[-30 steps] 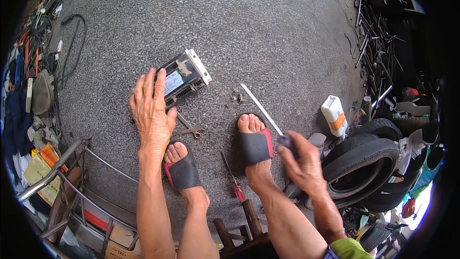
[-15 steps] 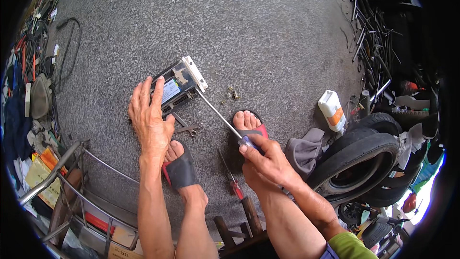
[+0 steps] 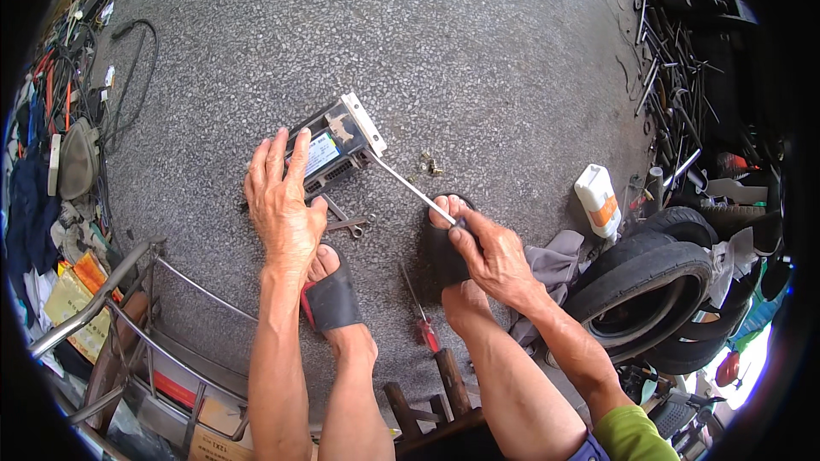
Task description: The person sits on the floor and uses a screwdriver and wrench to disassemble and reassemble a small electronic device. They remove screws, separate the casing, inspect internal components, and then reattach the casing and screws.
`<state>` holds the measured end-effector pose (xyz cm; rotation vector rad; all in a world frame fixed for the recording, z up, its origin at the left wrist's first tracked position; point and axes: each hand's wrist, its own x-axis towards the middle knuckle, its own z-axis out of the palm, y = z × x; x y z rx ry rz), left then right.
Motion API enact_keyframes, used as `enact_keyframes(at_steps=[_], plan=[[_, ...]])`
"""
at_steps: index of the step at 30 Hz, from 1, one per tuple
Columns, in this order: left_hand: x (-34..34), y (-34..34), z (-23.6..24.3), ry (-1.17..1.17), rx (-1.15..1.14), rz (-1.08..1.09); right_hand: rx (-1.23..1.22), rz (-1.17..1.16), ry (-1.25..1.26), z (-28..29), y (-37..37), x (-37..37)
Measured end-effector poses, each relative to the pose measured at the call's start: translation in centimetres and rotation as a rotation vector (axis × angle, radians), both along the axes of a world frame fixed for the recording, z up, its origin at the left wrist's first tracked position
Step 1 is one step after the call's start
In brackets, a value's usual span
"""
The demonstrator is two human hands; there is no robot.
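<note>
A black electronic box with a label, a row of sockets along its near side and a pale metal end plate lies on the ground ahead of my feet. Over its left end rests my left hand, fingers stretched out across the top and thumb apart from them. My right hand is closed round the handle of a long screwdriver. The shaft slants up to the left, and its tip meets the box's near right corner beside the end plate. My fist hides most of the handle.
Small brass-coloured screws lie right of the box. Wrenches and a red-handled screwdriver lie near my feet. To the right are a white bottle, tyres and loose tools. A metal rail and cables are left.
My right hand has moved slightly up and right, wrapping further over the handle, and the screwdriver tip stays at the box's corner. My left hand stays on the box. The whole view has shifted slightly.
</note>
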<state>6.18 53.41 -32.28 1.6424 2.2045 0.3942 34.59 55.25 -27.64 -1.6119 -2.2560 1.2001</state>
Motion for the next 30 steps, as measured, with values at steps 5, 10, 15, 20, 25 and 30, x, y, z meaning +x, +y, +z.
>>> enact_keyframes(at_steps=[5, 10, 15, 20, 25, 30], plan=[[-0.2, 0.0, -0.1, -0.003, 0.019, 0.017, -0.112, -0.03, 0.023, -1.4, 1.5, 0.2], [-0.4, 0.5, 0.3, 0.014, -0.046, 0.04, -1.051, -0.452, 0.262, 3.0, 3.1, -2.2], [0.3, 2.2, 1.0, 0.164, -0.145, 0.019, -0.424, -0.203, 0.134, 5.1, 0.8, -4.6], [-0.1, 3.2, 1.0, 0.095, -0.247, 0.0, -0.093, 0.027, -0.012, 5.9, 1.4, -4.5], [-3.1, 1.7, 4.0, -0.386, -0.476, 0.038, -0.221, 0.095, -0.164, 9.8, 3.6, -4.2], [-3.8, -0.1, 4.3, -0.625, -0.615, 0.008, -0.13, 0.147, -0.12, 11.7, 3.0, -3.3]])
